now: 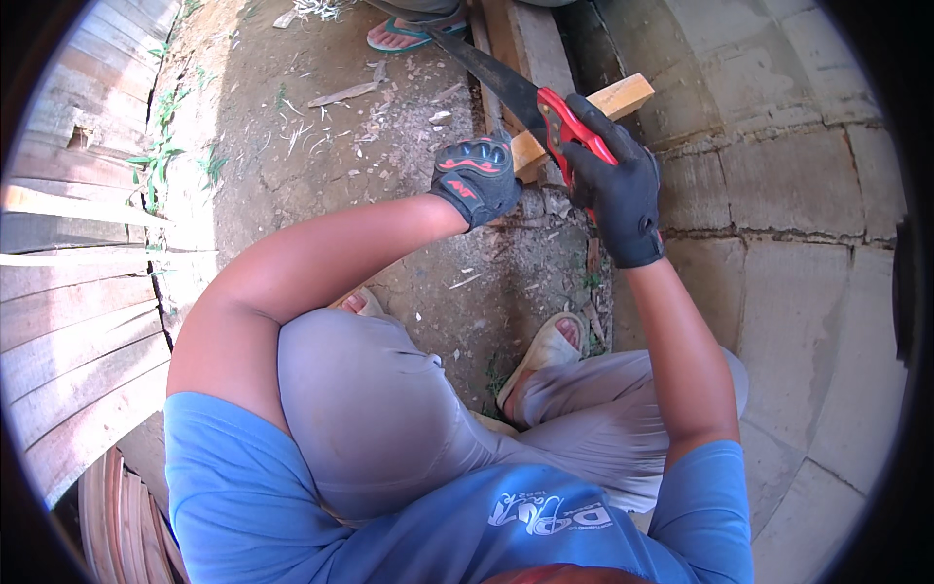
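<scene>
My right hand [618, 190], in a dark glove, is closed around the red handle [559, 127] of a hand saw. The saw's dark blade [496, 83] points away to the upper left and crosses over a pale wooden block [625, 94]. In a dark glove with red trim, my left hand [477, 180] is closed at the block's near left end; its fingertips are hidden underneath. The block lies slanted, its far end rising to the right, across a longer timber [540, 44]. Where the teeth meet the wood is covered by the handle and my right hand.
Another person's sandalled foot [409, 34] stands by the blade tip. A block wall [798, 185] runs along the right, and wooden boards [83, 321] line the left. Wood shavings and a splinter of wood [345, 94] lie on the dirt floor [292, 146]. My sandalled feet are below.
</scene>
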`<state>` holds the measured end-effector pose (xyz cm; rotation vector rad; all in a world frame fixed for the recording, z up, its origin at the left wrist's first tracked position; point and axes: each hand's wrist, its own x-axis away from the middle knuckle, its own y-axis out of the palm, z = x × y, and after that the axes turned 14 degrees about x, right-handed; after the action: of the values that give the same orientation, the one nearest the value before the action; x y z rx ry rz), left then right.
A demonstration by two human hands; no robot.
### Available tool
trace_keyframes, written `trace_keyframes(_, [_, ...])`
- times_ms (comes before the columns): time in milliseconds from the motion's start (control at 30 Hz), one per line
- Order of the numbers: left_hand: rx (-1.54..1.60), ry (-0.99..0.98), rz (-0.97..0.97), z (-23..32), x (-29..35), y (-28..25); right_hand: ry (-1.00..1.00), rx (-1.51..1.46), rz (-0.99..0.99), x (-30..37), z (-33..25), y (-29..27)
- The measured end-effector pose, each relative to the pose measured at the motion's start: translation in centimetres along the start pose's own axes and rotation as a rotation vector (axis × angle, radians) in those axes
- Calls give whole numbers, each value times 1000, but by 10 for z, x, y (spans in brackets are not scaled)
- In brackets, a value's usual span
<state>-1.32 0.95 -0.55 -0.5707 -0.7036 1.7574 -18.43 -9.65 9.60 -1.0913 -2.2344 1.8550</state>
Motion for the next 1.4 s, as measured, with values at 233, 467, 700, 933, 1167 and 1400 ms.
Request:
trace_keyframes(233, [8, 0, -16, -4, -1, 0, 342, -323, -80, -3, -16, -2])
trace_keyframes(467, [21, 11, -1, -4, -1, 0, 231, -232, -84, -1, -15, -3])
trace_keyframes(700, [-8, -11, -11, -4, -2, 1, -58, 19, -69, 4, 4, -2])
trace_keyframes(933, [8, -44, -73, -4, -5, -7, 347, -315, -205, 9, -11, -18])
trace_keyframes(1167, [-14, -53, -111, -3, -8, -8, 178, -183, -187, 39, -9, -52])
trace_keyframes(1400, [20, -92, -149, -6, -13, -14, 42, 104, -227, 80, 0, -107])
